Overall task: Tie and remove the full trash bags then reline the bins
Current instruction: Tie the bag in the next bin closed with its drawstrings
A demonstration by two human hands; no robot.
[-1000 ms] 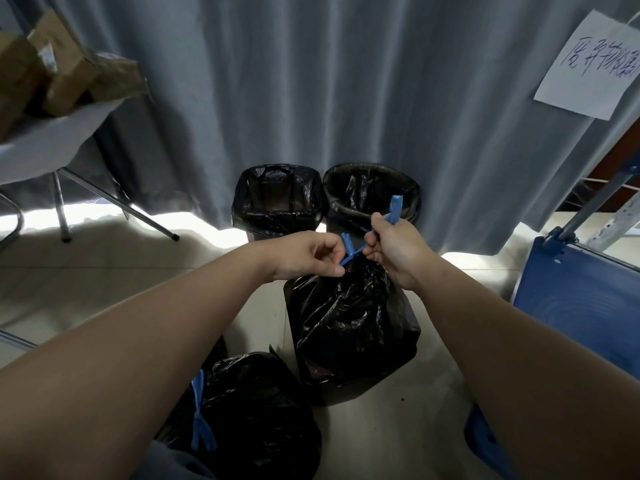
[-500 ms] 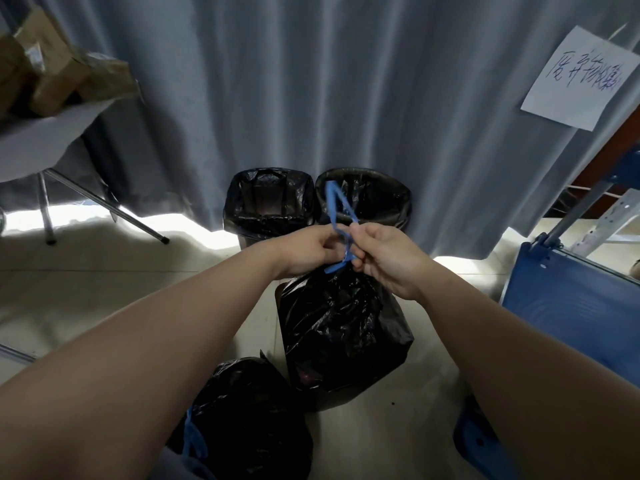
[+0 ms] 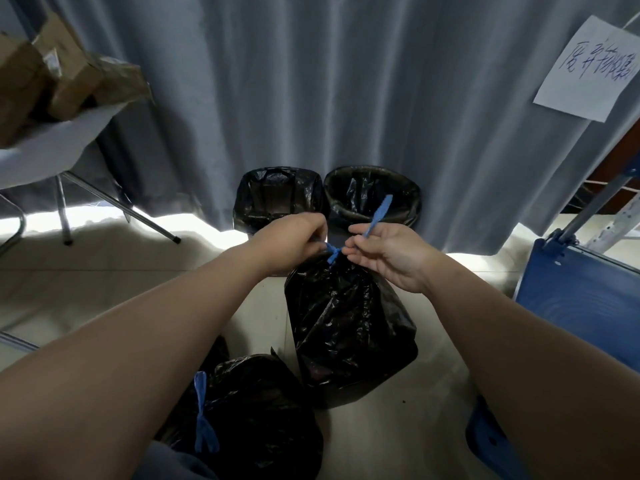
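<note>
I see the grey curtain (image 3: 311, 81) hanging behind everything. The full black trash bag (image 3: 346, 323) stands upright mid-floor, long axis vertical, neck pointing up between the hands. A second tied bag (image 3: 263, 410) lies at the floor's near edge. A square lined bin (image 3: 277, 195) and a round lined bin (image 3: 367, 192) stand side by side at the far edge. The left hand (image 3: 294, 237), fingers curled, pinches the blue drawstring (image 3: 379, 213) at the knot. The right hand (image 3: 388, 254) pinches its free end, which points up-right, with the other fingers loosely spread.
</note>
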